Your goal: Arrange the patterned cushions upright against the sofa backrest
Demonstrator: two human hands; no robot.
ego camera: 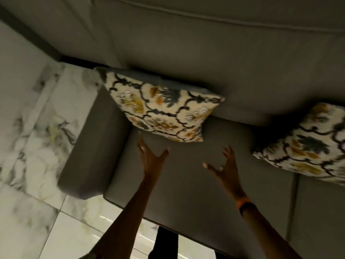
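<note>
A cream cushion with dark and yellow floral pattern [160, 107] leans against the grey sofa backrest [224, 62] at the sofa's left end, beside the armrest. A second patterned cushion [306, 146] lies tilted on the seat at the right edge of view, partly cut off. My left hand [151, 157] is open, fingers spread, just below the left cushion's lower edge and apart from it. My right hand [225, 165] is open over the bare seat [196, 184] between the two cushions, holding nothing. An orange band sits on my right wrist.
The grey armrest [93, 146] bounds the seat on the left. White marbled floor tiles [37, 137] lie left of and in front of the sofa. A seam between seat cushions [294, 202] runs at the right.
</note>
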